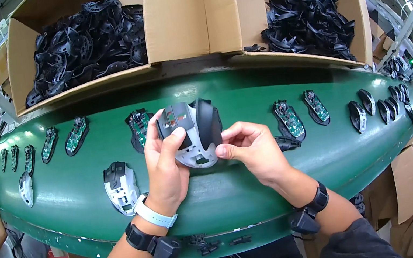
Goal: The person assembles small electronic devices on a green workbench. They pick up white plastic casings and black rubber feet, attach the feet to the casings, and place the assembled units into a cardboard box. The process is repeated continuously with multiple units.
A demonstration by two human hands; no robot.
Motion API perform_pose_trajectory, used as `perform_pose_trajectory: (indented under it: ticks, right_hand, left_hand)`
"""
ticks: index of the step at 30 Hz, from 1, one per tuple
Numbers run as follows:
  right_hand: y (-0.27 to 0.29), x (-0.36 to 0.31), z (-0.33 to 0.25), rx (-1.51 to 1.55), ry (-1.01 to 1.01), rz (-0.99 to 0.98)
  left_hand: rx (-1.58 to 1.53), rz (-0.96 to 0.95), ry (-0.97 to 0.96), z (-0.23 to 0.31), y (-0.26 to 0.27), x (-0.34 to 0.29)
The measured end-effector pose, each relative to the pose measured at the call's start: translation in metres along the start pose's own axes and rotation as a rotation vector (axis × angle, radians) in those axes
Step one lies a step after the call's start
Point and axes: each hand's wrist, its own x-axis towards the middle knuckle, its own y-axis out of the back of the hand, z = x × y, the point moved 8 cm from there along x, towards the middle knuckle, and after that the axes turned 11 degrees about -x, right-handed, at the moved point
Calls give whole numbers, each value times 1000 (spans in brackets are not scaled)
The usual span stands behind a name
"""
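Over the middle of the green conveyor belt, my left hand [165, 158] grips a grey-white computer mouse shell [193, 143] with black panels, thumb on its upper face. A curved black side panel [208, 124] sits along the shell's right side. My right hand [254, 151] pinches that panel's lower right edge between thumb and fingers; the fingertips are partly hidden. Behind the shell lies a mouse base with a green circuit board [138, 125], partly covered by my hand. Another grey-white shell [122, 188] rests on the belt left of my left wrist.
Two cardboard boxes, a left one [84, 86] and a right one [309, 57], hold black plastic parts beyond the belt [228, 191]. Mouse bases [290, 120] lie at both sides, with dark-and-white shells [358, 117] far right. Small black parts [204, 244] lie at the near edge. Other people sit at both ends.
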Motion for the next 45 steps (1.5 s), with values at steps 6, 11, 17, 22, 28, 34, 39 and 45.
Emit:
perform_pose_trajectory:
  ticks: [6,11,17,22,28,34,39,45]
  right_hand:
    - [-9,1,12,192,-133,-107]
    - [-16,0,14,119,-114,-212]
    - [-20,1,9,146,-70,-222]
    - [-19,-4,4,248,-17,-215]
    - [-16,-9,-10,408,118,-109]
    - [-9,-10,-25,97,218,-54]
    - [19,-10,-63,-258,492,54]
    - [1,-23,-74,-267,538,-14]
  left_hand:
    - [-15,15,49,-1,-2,-2]
    - [43,7,88,-2,-5,-1]
    - [75,24,138,-9,-1,-4]
    - [-7,-44,110,-11,-12,-3]
    - [64,-187,164,-31,-20,-20]
    - [43,-223,146,-18,-9,-18]
    - [73,-271,143,-13,-12,-11]
    - [105,-228,198,-12,-12,-20]
